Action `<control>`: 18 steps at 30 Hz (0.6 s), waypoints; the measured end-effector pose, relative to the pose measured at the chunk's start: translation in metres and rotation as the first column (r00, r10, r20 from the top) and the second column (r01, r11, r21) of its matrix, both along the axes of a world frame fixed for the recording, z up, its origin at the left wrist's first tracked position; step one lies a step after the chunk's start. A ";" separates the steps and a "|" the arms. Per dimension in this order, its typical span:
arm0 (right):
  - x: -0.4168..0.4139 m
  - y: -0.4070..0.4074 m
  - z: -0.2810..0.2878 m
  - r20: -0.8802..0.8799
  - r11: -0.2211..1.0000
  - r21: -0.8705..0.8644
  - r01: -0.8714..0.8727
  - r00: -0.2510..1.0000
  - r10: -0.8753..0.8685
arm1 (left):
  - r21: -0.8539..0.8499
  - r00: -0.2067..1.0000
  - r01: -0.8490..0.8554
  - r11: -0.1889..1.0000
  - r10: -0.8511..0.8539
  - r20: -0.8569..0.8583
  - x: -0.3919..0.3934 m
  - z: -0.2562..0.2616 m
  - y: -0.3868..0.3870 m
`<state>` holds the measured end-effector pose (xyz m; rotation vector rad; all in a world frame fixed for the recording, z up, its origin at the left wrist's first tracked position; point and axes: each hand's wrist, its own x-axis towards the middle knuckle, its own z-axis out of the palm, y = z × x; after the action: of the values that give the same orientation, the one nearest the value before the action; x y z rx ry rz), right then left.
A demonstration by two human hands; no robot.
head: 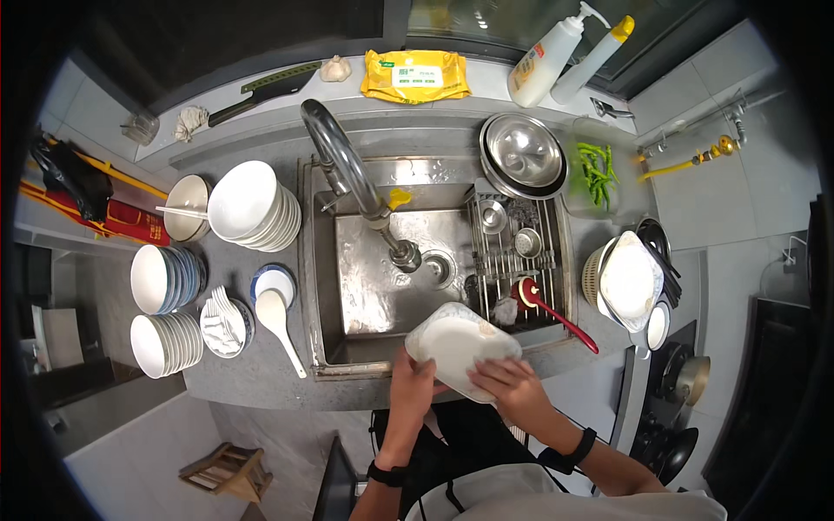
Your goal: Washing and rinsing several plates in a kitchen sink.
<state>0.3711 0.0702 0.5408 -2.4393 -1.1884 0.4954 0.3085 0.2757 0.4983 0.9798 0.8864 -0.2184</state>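
My left hand [412, 384] grips the left corner of a white rectangular dish [449, 345] with a patterned rim. The thumb lies on the dish's inner face. My right hand [511, 387] rests over the lower right rim, its slightly blurred fingers touching the inside. Its thumb is hidden, so whether it grips the rim is unclear. The dish is tilted in front of the stainless steel sink [371, 286], overlapping its near edge. Above the basin hangs the chrome faucet [345, 163], with no water stream visible. A red-handled brush [560, 312] lies across the drying rack [515, 264].
Stacked white bowls [251, 208], more bowls [166, 345], a spoon dish [225, 325] and a rice paddle [280, 325] stand left. Metal basins [524, 153], green peppers [596, 172] and piled dishes [629, 280] are right. A cleaver [267, 94] and pump bottle [544, 65] line the ledge.
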 end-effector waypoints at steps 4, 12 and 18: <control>0.004 -0.025 0.019 0.185 0.981 -0.078 0.180 0.969 -0.163 | -0.065 0.981 -0.191 0.979 0.192 0.004 -0.003 0.000 -0.018; 0.030 0.006 0.044 -0.884 0.564 -0.342 0.751 -0.053 -0.465 | -0.385 0.946 -0.241 0.891 0.304 0.113 -0.014 -0.009 -0.053; 0.028 0.003 0.025 -0.263 0.751 -0.119 0.650 0.708 -0.655 | -0.505 0.990 0.111 0.856 -0.050 0.133 -0.015 -0.012 -0.057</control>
<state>0.3995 0.0731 0.5661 -2.4718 -0.1470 0.6024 0.2940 0.2190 0.4862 0.5220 0.6308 -0.4418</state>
